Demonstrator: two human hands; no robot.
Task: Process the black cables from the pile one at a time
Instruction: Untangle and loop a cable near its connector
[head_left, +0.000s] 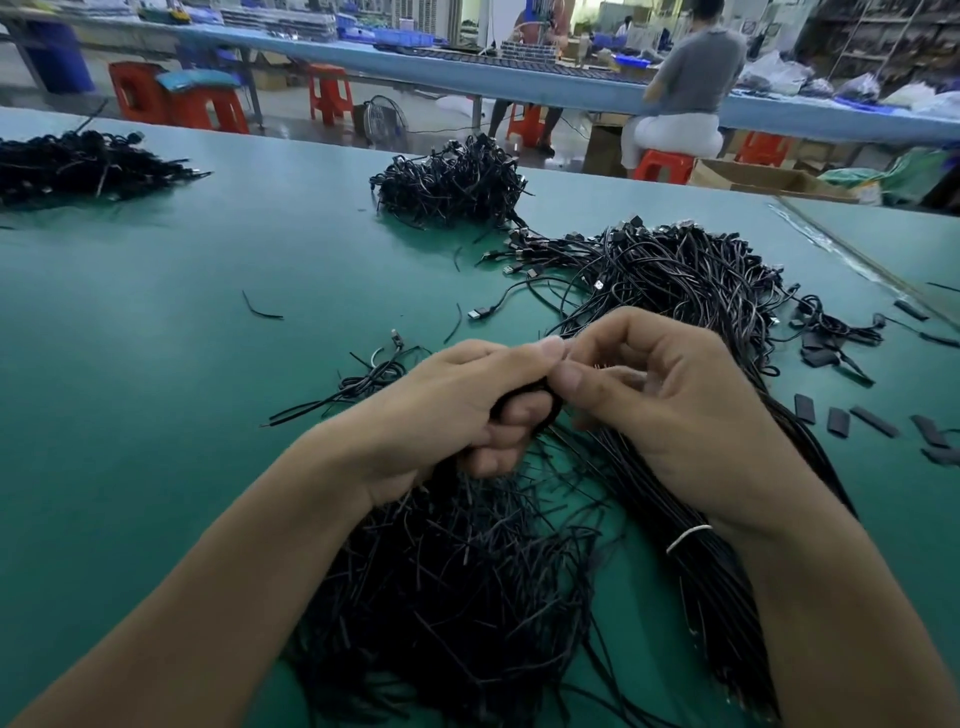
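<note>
Over the worktop, the left hand grips a looped black cable, the right hand pinches its end; the pile lies at six o'clock.

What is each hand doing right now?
Left hand: grips a looped black cable.
Right hand: pinches that cable's end, it seems.

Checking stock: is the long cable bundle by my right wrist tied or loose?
Tied: a white band wraps the cable bundle.
</note>
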